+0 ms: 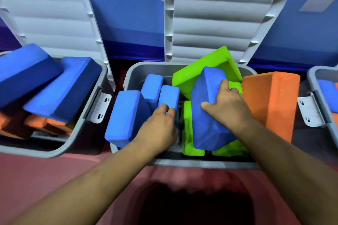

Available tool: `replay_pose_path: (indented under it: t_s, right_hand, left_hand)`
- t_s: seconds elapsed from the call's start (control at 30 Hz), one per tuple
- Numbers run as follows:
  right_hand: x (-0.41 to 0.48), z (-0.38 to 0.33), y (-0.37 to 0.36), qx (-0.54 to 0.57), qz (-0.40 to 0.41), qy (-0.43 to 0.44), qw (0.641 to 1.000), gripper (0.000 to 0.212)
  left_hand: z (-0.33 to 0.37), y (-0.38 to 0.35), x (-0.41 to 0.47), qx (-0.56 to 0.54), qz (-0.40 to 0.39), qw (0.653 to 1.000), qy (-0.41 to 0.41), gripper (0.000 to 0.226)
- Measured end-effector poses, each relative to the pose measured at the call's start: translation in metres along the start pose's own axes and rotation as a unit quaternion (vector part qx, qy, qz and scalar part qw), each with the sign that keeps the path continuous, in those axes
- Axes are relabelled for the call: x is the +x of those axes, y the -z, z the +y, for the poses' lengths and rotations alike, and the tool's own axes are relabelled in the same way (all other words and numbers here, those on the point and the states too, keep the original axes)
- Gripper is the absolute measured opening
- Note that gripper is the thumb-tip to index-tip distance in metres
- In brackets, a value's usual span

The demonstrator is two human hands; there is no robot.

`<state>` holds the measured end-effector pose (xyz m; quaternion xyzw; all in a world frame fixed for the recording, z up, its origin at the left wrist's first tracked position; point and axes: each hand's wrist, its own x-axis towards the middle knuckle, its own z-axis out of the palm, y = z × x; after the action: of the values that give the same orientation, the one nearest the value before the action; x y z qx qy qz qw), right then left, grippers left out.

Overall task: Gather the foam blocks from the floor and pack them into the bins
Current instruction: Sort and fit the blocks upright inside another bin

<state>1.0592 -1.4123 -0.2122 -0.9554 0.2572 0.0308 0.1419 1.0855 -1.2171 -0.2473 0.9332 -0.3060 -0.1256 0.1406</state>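
Observation:
The middle grey bin stands open in front of me and holds several blue and green foam blocks. My right hand grips a large blue block that lies tilted on top of the green blocks. My left hand reaches into the bin, its fingertips touching the lower end of a small upright blue block. Another blue block leans over the bin's left rim. An orange block sits against the bin's right side.
A left grey bin holds blue and orange blocks, piled above its rim. A third bin shows at the right edge. Both nearer lids stand open against the blue wall. Reddish floor lies between me and the bins.

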Motion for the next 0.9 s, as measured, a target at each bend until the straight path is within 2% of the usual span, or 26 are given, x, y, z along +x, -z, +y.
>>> replay_pose_path:
  t_s: [0.07,0.23,0.33,0.4,0.53,0.63,0.73,0.8,0.87,0.9]
  right_hand:
    - [0.003,0.005,0.003,0.01,-0.02,0.003,1.0,0.068]
    - [0.004,0.01,0.007,0.028,-0.04,0.011,0.999,0.068]
    - [0.003,0.016,0.016,0.044,-0.051,0.018,0.998,0.061]
    - [0.001,0.019,0.019,0.059,-0.057,0.011,0.997,0.062]
    - [-0.001,0.023,0.019,0.09,-0.056,-0.004,0.994,0.058]
    - [0.002,0.024,0.016,0.082,-0.054,-0.006,0.995,0.059]
    - [0.006,0.023,0.011,0.063,-0.05,-0.014,0.997,0.063]
    - [0.009,0.021,0.008,0.061,-0.046,-0.02,0.997,0.063]
    - [0.01,0.02,0.007,0.058,-0.047,-0.017,0.997,0.064]
    - [0.01,0.019,0.008,0.058,-0.049,-0.015,0.997,0.065]
  left_hand:
    - [0.006,-0.02,0.026,0.009,-0.058,0.997,0.058,0.04]
    - [-0.007,-0.019,0.13,-0.058,-0.002,0.991,0.12,0.063]
    - [-0.024,-0.015,0.176,0.009,-0.051,0.99,0.134,0.084]
    - [-0.026,-0.021,0.19,0.009,-0.076,0.986,0.147,0.086]
    - [-0.029,-0.033,0.203,-0.051,-0.006,0.988,0.149,0.067]
    - [-0.037,-0.035,0.204,-0.128,0.02,0.981,0.142,0.08]
    - [-0.046,-0.026,0.203,-0.205,0.038,0.973,0.096,0.088]
    - [-0.053,-0.019,0.201,-0.238,-0.021,0.969,0.068,0.093]
    - [-0.062,-0.017,0.197,-0.233,-0.131,0.962,0.056,0.113]
    - [-0.066,-0.016,0.196,-0.21,-0.162,0.963,0.054,0.121]
